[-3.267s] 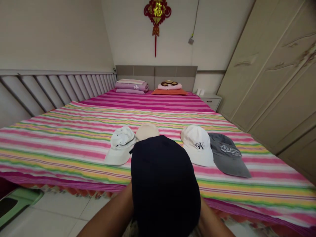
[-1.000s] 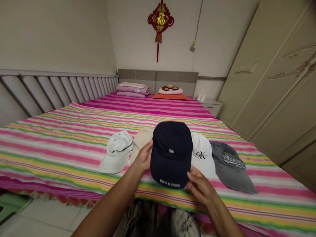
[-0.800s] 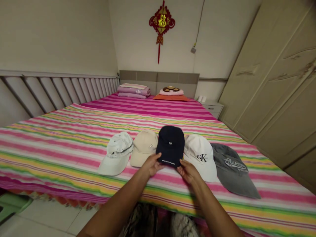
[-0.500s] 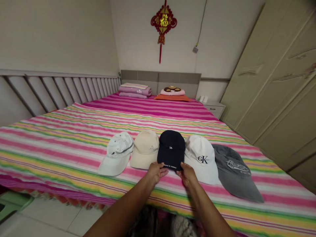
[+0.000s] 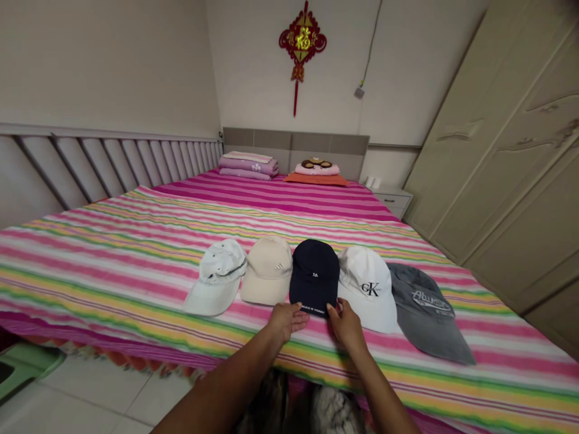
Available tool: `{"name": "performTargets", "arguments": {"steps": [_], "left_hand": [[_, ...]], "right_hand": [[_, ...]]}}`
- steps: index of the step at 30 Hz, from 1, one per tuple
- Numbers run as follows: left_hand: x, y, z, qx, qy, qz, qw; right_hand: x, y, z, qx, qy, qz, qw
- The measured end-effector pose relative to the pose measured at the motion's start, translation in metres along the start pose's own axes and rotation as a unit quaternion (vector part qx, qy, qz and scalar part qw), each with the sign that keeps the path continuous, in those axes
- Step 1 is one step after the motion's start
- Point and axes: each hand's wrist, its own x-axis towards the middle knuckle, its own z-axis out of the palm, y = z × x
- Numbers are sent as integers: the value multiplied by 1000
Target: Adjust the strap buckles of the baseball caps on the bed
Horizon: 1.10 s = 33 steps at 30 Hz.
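A navy baseball cap point(image 5: 314, 274) lies in the middle of a row of caps on the striped bed sheet, its brim towards me. My left hand point(image 5: 286, 320) has its thumb on the brim's left front corner, with the fingers below the edge. At the right corner, my right hand point(image 5: 342, 319) pinches the brim between thumb and fingers. A beige cap point(image 5: 266, 271) and a pale, nearly white cap point(image 5: 217, 280) lie to the left. Right of the navy cap are a white cap with black letters point(image 5: 368, 283) and a grey cap with white lettering point(image 5: 427, 310).
The bed sheet point(image 5: 136, 265) spans the bed. Folded purple bedding point(image 5: 248, 166) and a pink and orange stack point(image 5: 315, 175) sit by the headboard point(image 5: 330, 144). A railing point(image 5: 136, 160) runs along the left; a wardrobe point(image 5: 493, 175) stands right. A green stool point(image 5: 27, 367) is lower left.
The view has tilted slightly. Both hands stay at the navy cap's brim, and the brim sits a touch closer to me. The other caps keep their order in the row.
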Motion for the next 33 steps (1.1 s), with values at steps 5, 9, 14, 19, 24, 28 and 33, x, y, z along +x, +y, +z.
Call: {"name": "performTargets", "arguments": {"steps": [5,9,14,19,24,28,33], "left_hand": [[-16,-4,-13,-7,-21,-16,1000],[-33,-1,-40,-57,-11,0,998],[-49,14,-85,-148,58,35,987],[-58,22,-125,-234,164,101,953],[-59,36,-157,-303,252,159,905],[-57,60,-170,-329,223,150,905],[-70,70,-166,-362,146,201,898]], "right_hand": [[-20,0,2,-93,-7,-54,994],[-37,2,10,-144,14,-133,980],[-45,14,27,-267,58,-343,899],[-49,27,32,-293,68,-374,877],[-64,32,28,-216,96,-411,880],[-79,29,33,-157,59,-439,883],[-98,18,37,-90,-40,-414,905]]}}
